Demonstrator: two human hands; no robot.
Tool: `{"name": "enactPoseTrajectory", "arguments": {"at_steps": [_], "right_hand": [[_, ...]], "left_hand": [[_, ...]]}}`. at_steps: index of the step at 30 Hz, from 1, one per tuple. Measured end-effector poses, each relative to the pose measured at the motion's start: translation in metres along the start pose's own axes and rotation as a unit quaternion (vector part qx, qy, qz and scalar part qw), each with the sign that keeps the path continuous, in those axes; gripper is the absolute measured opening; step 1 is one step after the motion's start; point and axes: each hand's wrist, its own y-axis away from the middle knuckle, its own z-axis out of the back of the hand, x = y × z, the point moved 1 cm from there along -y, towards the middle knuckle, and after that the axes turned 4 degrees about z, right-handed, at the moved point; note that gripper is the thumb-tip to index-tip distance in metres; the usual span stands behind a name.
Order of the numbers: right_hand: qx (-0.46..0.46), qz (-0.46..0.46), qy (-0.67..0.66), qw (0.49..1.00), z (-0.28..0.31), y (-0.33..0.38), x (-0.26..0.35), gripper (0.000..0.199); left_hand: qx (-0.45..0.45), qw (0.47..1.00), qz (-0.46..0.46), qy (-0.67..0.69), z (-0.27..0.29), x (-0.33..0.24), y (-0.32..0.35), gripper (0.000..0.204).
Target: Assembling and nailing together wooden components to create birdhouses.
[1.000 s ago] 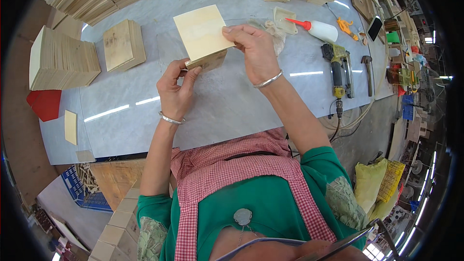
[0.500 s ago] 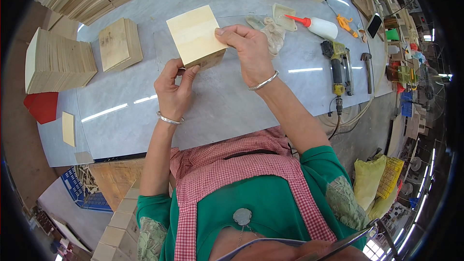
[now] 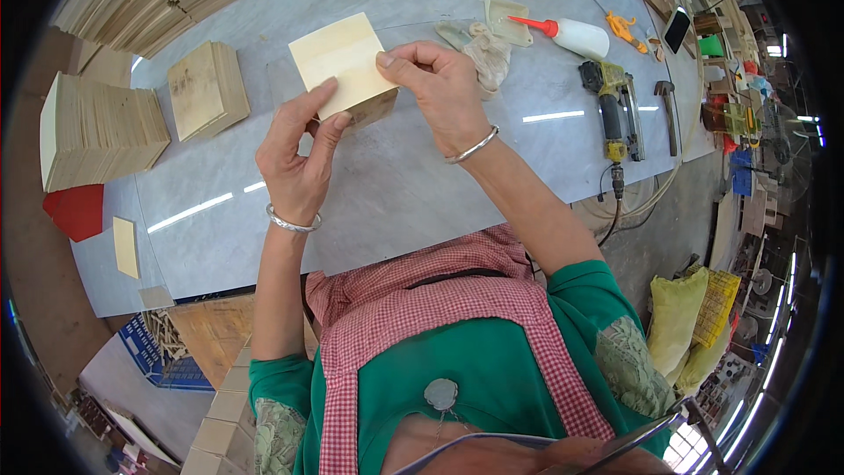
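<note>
Both hands are on a small wooden box [image 3: 341, 54] above the far middle of the table; its pale square face is turned up, and a darker side [image 3: 374, 111] shows beneath the near edge. My left hand [image 3: 297, 145] grips the near left corner, its forefinger lying over the top face and its thumb against the near side. At the right edge, my right hand [image 3: 437, 88] pinches the panel's corner between thumb and bent fingers. The box's underside and far sides are hidden.
Stacks of thin wooden panels [image 3: 104, 134] stand left and along the back, with a shorter stack [image 3: 207, 92] nearer the box. To the right lie a rag [image 3: 489, 57], a white glue bottle [image 3: 580, 39] with red nozzle, a nail gun [image 3: 610, 110] on a hose, and a hammer [image 3: 670, 119].
My left forefinger has come up over the top face, and the left hand has shifted left. My right hand keeps its pinch at the right edge.
</note>
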Motion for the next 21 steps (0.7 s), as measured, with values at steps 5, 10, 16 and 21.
{"name": "enactPoseTrajectory", "arguments": {"at_steps": [5,10,16,21], "right_hand": [[0.045,0.033,0.086,0.995,0.006,0.003,-0.002,0.022],[0.022,0.179,0.110,0.977,0.024,0.010,-0.012,0.019],[0.042,0.330,0.260,0.907,0.025,0.023,-0.006,0.015],[0.042,0.400,0.304,0.863,0.025,0.020,-0.009,0.016]], "left_hand": [[-0.007,1.000,-0.007,0.009,-0.002,0.002,0.003,0.024],[0.029,0.999,-0.034,-0.024,0.000,0.003,0.003,0.024],[-0.009,0.999,-0.032,0.003,-0.004,0.003,0.001,0.024],[-0.009,0.999,-0.041,-0.005,-0.004,0.002,0.001,0.023]]}}
